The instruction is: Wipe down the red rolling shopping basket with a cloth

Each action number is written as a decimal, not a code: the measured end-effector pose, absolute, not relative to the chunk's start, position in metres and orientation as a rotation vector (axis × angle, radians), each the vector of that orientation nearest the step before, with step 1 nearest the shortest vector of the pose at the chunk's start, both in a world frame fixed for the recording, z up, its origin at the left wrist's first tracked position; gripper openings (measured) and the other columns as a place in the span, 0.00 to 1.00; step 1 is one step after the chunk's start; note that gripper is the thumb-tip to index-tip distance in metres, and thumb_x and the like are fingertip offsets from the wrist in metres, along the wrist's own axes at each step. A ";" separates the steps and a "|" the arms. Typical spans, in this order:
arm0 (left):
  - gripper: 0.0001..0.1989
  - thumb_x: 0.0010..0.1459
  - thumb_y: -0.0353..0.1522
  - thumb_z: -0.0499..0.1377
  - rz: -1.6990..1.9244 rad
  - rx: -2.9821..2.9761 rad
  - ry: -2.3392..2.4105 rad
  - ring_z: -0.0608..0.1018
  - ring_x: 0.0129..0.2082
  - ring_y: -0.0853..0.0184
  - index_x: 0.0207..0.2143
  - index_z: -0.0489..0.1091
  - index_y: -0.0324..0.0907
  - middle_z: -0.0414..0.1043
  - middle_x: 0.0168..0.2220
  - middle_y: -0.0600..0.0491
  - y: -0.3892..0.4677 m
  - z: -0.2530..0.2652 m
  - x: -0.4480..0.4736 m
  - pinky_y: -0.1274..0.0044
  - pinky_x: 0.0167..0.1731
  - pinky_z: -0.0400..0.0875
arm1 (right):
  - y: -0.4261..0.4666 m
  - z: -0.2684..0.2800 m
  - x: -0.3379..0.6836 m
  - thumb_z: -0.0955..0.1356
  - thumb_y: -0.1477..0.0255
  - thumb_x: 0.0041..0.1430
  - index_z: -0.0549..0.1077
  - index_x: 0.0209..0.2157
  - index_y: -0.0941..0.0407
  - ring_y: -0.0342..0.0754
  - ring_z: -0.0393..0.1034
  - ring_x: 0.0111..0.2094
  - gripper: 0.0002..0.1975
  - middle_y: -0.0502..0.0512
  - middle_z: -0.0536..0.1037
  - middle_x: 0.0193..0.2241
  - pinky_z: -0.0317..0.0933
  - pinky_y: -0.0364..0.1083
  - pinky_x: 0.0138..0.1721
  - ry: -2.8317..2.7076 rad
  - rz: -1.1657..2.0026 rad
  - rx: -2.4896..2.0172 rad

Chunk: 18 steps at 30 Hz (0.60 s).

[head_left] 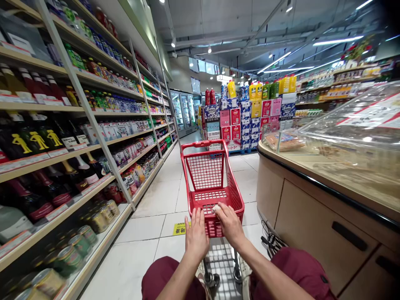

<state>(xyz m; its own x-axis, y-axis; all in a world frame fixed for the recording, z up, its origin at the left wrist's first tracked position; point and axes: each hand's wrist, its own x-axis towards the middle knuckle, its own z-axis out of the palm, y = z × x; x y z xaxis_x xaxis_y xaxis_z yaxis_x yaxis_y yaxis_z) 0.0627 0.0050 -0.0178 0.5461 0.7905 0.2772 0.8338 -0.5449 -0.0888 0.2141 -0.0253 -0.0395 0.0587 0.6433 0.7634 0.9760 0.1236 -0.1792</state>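
Observation:
A red plastic shopping cart (233,179) with gridded walls stands directly in front of my knees, its handle (204,143) at the far end. My left hand (196,237) is at its near edge, palm down, with the fingers stretched out side by side. Beside it, my right hand (230,223) rests over the near rim with fingers bent. A small white crumpled thing (215,208), perhaps tissue, shows at the right fingertips; its exact kind is unclear. Below the basket, the cart's wheels (212,279) stand between my feet.
Shelves of bottles and cans (125,166) run along the left. A curved counter (278,200) with clear covers stands close on the right, black cables (273,239) at its base. Stacked drink boxes (236,125) stand ahead. A yellow floor sticker (179,228) lies left of the cart.

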 end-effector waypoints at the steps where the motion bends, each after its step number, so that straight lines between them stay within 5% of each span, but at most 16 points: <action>1: 0.36 0.45 0.25 0.46 -0.311 -2.572 -1.362 0.42 0.61 0.62 0.59 0.43 0.37 0.41 0.62 0.52 0.005 -0.018 0.063 0.59 0.57 0.41 | -0.028 -0.040 0.224 0.58 0.80 0.54 0.69 0.43 0.54 0.48 0.60 0.51 0.17 0.58 0.67 0.49 0.54 0.53 0.51 -1.700 -0.562 -1.572; 18: 0.37 0.44 0.25 0.46 -0.333 -2.593 -1.376 0.41 0.61 0.61 0.59 0.42 0.35 0.41 0.62 0.50 0.002 -0.017 0.065 0.59 0.57 0.40 | -0.036 -0.054 0.255 0.54 0.84 0.54 0.63 0.51 0.55 0.50 0.46 0.58 0.25 0.60 0.62 0.54 0.52 0.59 0.52 -1.553 -0.639 -1.685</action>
